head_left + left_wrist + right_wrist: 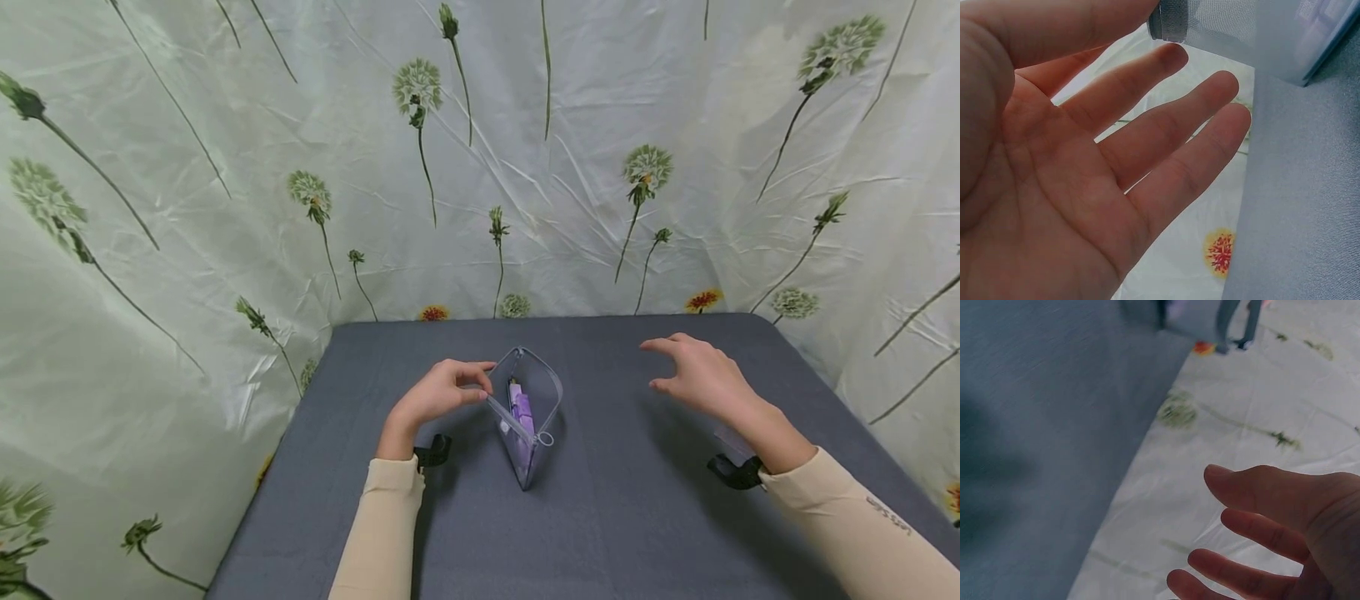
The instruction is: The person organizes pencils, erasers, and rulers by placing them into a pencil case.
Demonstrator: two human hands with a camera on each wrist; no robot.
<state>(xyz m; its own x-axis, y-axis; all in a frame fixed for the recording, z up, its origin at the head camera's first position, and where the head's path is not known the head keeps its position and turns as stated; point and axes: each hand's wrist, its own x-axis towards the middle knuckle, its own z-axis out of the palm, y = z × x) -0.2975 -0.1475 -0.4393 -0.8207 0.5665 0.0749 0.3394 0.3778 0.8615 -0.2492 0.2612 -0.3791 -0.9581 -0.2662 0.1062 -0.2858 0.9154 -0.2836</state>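
A translucent grey zip pouch (521, 468) stands unzipped on the table, its mouth spread wide. Purple items (522, 410) sit inside it; their kind is too small to tell. My left hand (444, 392) pinches the pouch's left rim between thumb and index finger. In the left wrist view, the other fingers of that hand (1104, 150) stretch out below the pouch's mesh edge (1222, 28). Well to the right of the pouch, my right hand (708, 379) hovers over the table with fingers apart, holding nothing. A round zip pull (545, 438) hangs at the near corner.
A dark grey cloth covers the table (600, 525). Behind and along the sides hangs a pale curtain (525, 183) printed with dandelions. Dark straps, one on the left wrist (433, 451) and one on the right (735, 472), stick out below the hands.
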